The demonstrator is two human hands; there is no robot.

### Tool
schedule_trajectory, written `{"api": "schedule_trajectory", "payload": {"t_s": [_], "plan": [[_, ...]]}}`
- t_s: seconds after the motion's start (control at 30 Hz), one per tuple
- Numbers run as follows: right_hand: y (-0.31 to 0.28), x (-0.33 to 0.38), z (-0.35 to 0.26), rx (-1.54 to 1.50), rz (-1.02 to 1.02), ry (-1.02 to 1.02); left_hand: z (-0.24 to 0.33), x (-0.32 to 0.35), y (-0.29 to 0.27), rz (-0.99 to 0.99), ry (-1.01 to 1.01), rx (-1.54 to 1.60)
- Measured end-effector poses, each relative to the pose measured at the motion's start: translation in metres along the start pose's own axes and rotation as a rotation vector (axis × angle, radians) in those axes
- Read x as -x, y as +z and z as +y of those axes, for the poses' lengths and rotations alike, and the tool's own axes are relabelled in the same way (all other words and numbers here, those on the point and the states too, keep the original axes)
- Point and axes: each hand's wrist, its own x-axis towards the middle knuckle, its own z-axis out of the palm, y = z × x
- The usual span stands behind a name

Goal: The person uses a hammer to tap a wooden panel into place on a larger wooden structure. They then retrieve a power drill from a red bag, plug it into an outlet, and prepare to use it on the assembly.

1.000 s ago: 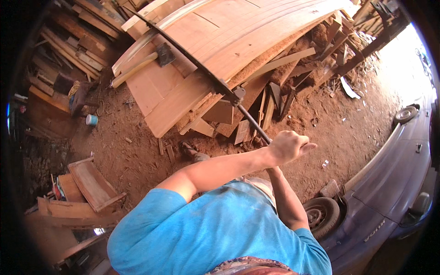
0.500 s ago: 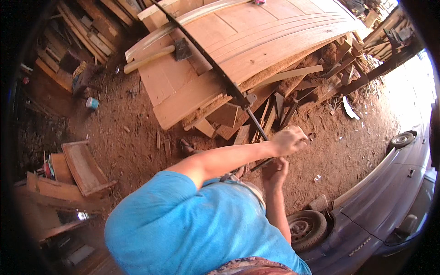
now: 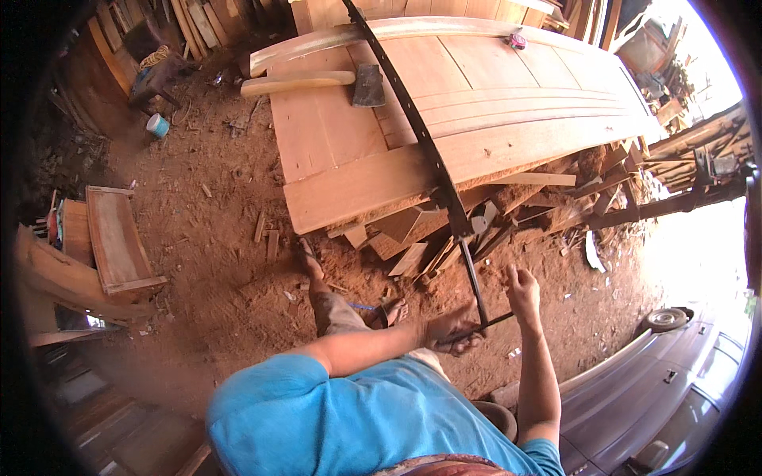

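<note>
- Head view looks down on a bare yard of red-brown dirt floor [image 3: 214, 262], strewn with wood chips and short offcuts
- one wide door [image 3: 476, 119] of pale planks lies flat on a low heap of scrap wood [image 3: 444, 238]; more boards lean along the top left edge
- one long dark bar clamp [image 3: 413, 135] lies slantwise across the door, from its far edge down past the near edge to the hands
- one axe [image 3: 349, 79] with a pale wooden handle rests on the door, just left of the clamp
- one small red and yellow thing [image 3: 517, 41], too small to tell, sits at the door's far edge
- one small blue and white tin [image 3: 158, 124] stands on the dirt at the upper left
- one open wooden box [image 3: 115, 238] lies at the left, well apart from the door
- one purple car [image 3: 659, 381] fills the lower right corner, with one wheel [image 3: 665, 319] lying flat beside it
- left hand [image 3: 452, 332] reaches across the body, forearm level, fingers closed around the thin crossbar handle at the clamp's near end
- right hand [image 3: 522, 287] is raised just right of the clamp's screw rod, forearm upright; whether its curled fingers grip anything I cannot tell
- two bare feet stand on the dirt near the scrap wood, below a blue shirt [image 3: 349, 420]
</note>
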Motion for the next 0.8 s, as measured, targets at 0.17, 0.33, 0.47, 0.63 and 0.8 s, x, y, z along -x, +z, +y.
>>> {"api": "schedule_trajectory", "payload": {"t_s": [0.17, 0.33, 0.47, 0.63, 0.8], "plan": [[-0.008, 0.006, -0.019, -0.042, -0.003, 0.163, -0.006, -0.023, 0.007, -0.205, -0.074, 0.303], [0.004, 0.006, -0.014, -0.421, -0.155, 0.325, -0.002, -0.014, 0.039, -0.108, -0.037, 0.379], [0.021, -0.003, -0.008, -0.59, -0.388, 0.437, 0.0, -0.017, 0.08, 0.396, 0.059, 0.233], [0.048, -0.003, 0.024, -0.759, -0.647, 0.474, 0.003, -0.038, 0.107, 0.677, 0.119, 0.245], [0.078, 0.01, 0.039, -0.799, -0.598, 0.536, -0.001, -0.063, 0.115, 0.864, 0.17, 0.311]]}}
